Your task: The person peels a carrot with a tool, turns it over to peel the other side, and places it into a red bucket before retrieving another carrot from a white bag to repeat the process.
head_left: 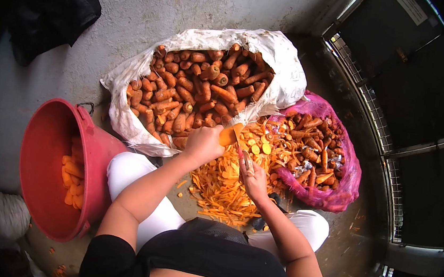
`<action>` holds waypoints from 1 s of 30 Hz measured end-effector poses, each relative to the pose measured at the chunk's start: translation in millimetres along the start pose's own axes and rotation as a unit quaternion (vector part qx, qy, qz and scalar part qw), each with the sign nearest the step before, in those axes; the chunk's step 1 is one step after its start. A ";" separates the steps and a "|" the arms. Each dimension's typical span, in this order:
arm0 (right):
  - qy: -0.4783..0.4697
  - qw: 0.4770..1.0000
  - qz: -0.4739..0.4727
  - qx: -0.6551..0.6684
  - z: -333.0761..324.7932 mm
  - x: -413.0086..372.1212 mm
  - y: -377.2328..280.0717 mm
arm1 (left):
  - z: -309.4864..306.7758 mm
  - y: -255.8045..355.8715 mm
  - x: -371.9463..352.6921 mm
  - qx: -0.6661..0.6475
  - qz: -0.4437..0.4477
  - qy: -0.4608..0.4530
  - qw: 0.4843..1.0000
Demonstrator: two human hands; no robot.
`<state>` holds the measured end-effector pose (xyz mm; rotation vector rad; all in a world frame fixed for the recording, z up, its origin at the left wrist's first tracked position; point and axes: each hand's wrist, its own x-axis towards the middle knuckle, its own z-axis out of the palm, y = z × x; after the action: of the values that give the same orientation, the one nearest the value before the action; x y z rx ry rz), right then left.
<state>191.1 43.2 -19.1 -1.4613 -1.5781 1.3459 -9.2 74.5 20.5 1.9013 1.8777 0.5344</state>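
My left hand [203,146] is closed around a peeled orange carrot [228,136], above the near edge of the white sack. To its right, my right hand [253,178] grips a thin red-handled tool [240,150], its upper end against the carrot. The tool's exact shape is too small to tell. Beneath both hands lies a heap of orange peelings [225,184] with some round yellow-orange slices [266,148]. Beyond them the open white sack [287,75] is full of unpeeled carrots [194,90].
On the left stands a red bucket [43,159] with peeled carrots [73,177] inside. A pink mesh sack [347,177] with carrots and scraps sits at the right. A dark bag [55,10] hangs on the wall. A dark metal door [433,105] is at the far right.
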 end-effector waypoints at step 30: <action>-0.041 0.995 0.088 0.032 1.4 4.1 8.7 | -2.4 1.3 2.6 -0.041 -0.070 -0.094 0.992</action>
<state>192.1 45.7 -28.4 -1.5537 -1.4697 1.5594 -9.3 77.2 23.1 1.6888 1.8202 0.3681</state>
